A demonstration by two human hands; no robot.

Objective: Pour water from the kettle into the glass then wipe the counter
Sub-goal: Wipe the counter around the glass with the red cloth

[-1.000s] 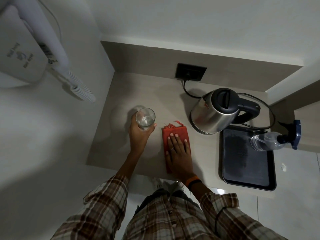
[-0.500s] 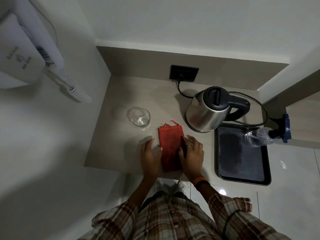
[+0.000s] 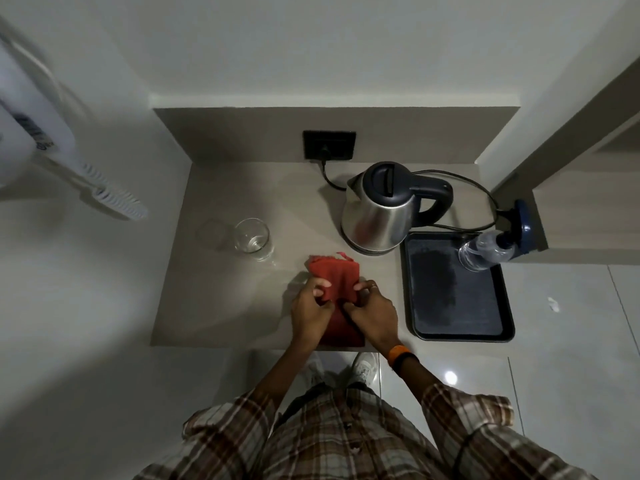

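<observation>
Both hands are down on the folded red cloth (image 3: 335,285) at the near edge of the pale grey-beige counter (image 3: 225,306), and this cloth is our landmark. The left hand (image 3: 310,311) pinches the cloth's left edge, fingers curled in with the fingertips pressing into the fabric; the right hand (image 3: 372,311) grips the opposite edge, thumb and fingers closed on it, a ring showing on one finger and an orange band (image 3: 398,351) on the wrist. The two hands sit close together, almost meeting over the cloth's middle, and the near end of the cloth lies flat right at the counter's front edge. Beyond the cloth and off to its left stands the clear drinking glass (image 3: 252,239), upright, with a little water in the bottom, apart from the cloth and touched by neither hand. Beyond the cloth and to its right sits the stainless steel electric kettle (image 3: 377,216) with its black lid and handle, lid shut, handle pointing away from the cloth, its black cord (image 3: 329,180) running back to the dark wall socket (image 3: 329,144). Right of the cloth, a black rectangular tray (image 3: 457,292) lies flat on the counter, and a clear plastic bottle with a blue cap (image 3: 491,249) rests over its far corner.
</observation>
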